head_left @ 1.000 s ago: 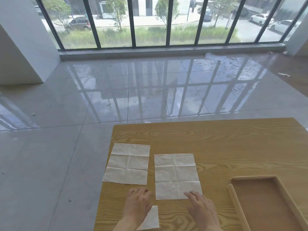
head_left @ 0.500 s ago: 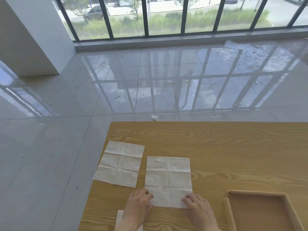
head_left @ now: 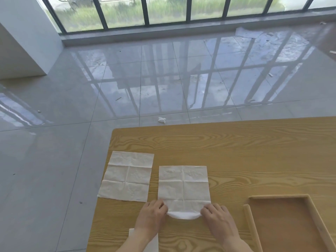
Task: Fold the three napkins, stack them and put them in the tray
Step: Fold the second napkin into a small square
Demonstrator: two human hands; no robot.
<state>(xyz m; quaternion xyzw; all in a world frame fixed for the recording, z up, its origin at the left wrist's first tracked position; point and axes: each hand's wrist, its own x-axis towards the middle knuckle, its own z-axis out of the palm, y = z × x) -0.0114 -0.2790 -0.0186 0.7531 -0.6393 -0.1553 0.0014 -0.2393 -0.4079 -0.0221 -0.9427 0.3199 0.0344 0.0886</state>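
On the wooden tabletop [head_left: 236, 151] lie two unfolded white napkins side by side, each creased into a grid. The left napkin [head_left: 127, 177] lies flat near the tabletop's left edge, its near-left corner reaching that edge. The middle napkin [head_left: 183, 186] lies just to its right, a narrow strip of wood between them.

Both hands are at the middle napkin's near edge. The left hand [head_left: 151, 218] pinches the near-left corner and the right hand [head_left: 219, 220] pinches the near-right corner, fingers closed on the paper. Between the hands the near edge is lifted off the wood and curls up, showing a rounded white fold.

A third napkin [head_left: 147, 240] shows only partly at the bottom of the view, mostly hidden under the left forearm; whether it is folded cannot be told.

The wooden tray [head_left: 309, 200] sits to the right of the hands, near the right hand but apart from it, with nothing visible on the part of its floor in view.
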